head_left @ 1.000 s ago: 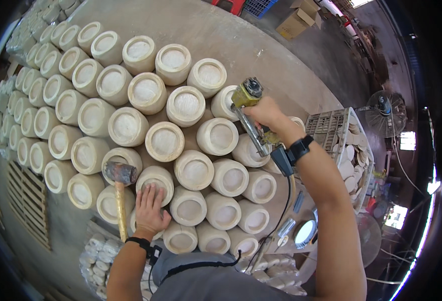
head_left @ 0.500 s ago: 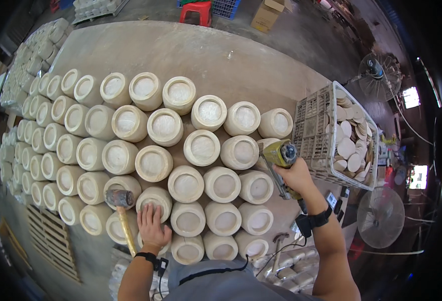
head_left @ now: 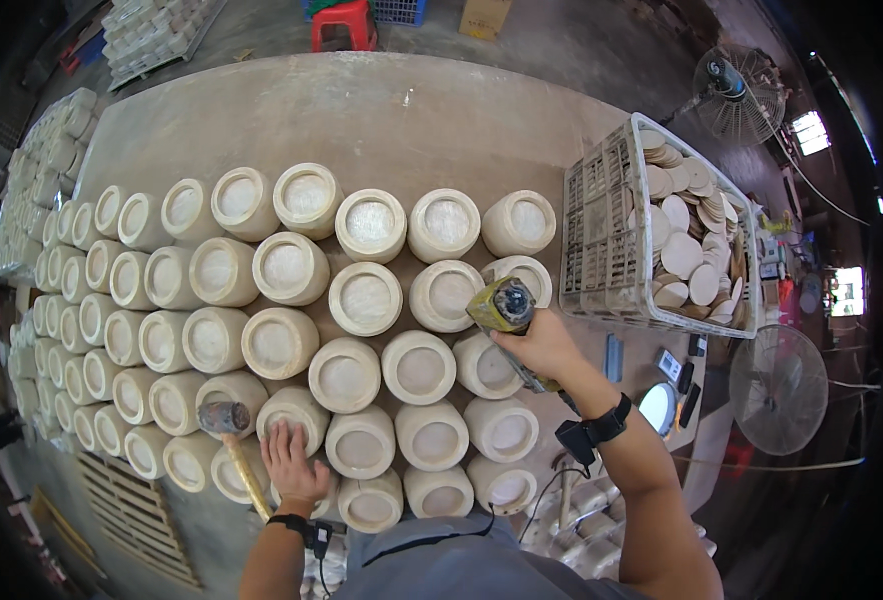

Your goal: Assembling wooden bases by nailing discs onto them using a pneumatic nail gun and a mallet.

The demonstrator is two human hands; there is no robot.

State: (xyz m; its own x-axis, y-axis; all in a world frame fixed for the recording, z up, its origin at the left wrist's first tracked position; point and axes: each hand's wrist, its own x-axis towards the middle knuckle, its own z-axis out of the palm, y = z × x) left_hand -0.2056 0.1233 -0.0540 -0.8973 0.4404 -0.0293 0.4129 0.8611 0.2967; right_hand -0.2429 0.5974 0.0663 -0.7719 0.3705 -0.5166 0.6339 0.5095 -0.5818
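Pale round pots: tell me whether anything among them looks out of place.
The mallet looks slightly odd: a loose tool lying over the pots, just left of the left hand, amid fairly orderly rows. Nothing looks spilled.

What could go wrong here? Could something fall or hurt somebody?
The mallet might slide, because it seems to lie across pale round pieces with gaps between them. The yellow power tool in the right hand could bump one, since they stand close together. The left hand rests bare on a piece, so a slipping tool might hurt it.
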